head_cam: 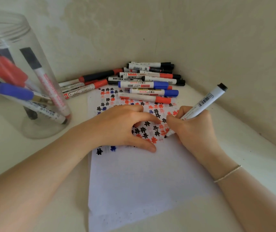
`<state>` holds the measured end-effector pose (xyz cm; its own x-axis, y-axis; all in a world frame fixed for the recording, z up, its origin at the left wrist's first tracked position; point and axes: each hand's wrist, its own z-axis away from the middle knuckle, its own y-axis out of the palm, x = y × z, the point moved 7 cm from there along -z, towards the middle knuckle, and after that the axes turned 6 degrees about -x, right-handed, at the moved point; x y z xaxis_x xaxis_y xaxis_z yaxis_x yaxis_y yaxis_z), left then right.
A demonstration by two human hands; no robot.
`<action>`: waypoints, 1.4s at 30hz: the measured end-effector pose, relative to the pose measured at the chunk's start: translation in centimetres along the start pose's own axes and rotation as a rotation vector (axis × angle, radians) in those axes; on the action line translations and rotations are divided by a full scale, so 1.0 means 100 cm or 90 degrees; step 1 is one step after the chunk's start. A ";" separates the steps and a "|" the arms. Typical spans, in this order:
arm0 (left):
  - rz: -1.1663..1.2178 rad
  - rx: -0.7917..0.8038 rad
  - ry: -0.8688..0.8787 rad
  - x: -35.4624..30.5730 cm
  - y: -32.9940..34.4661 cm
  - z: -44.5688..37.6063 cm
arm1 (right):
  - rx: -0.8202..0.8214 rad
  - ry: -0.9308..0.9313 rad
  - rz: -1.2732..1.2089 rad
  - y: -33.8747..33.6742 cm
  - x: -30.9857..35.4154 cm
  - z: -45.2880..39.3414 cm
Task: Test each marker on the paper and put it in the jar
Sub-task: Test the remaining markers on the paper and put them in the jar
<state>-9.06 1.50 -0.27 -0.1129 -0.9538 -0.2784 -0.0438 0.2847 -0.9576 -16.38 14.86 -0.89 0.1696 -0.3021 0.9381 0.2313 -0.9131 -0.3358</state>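
The place looked like a plain corner of a home or small office, though nothing settled which. A cream desk (234, 131) ran into the meeting of two bare, off-white walls (100, 30) with patchy, mottled paint. The only furnishings were stationery: a heap of whiteboard markers (144, 79), a scribbled sheet of paper (142, 181) and a clear plastic jar (16, 81).

A pale cream wall (150, 27) is filling the view from 9 o'clock to 3 o'clock, showing blotchy stains. An off-white tabletop (13, 153) is lying below, meeting it at 1 o'clock under soft, even light.
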 end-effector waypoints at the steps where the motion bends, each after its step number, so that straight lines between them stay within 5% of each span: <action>1: -0.003 0.001 0.002 0.000 0.000 0.000 | -0.003 0.001 0.006 0.000 0.000 0.000; 42: 0.009 -0.011 0.007 0.003 0.001 -0.002 | 0.007 -0.028 0.009 0.002 -0.001 -0.001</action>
<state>-9.29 1.31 -0.44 -0.1241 -0.9485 -0.2914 -0.0593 0.3002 -0.9520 -16.42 14.73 -1.07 0.2141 -0.3021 0.9289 0.2394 -0.9058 -0.3497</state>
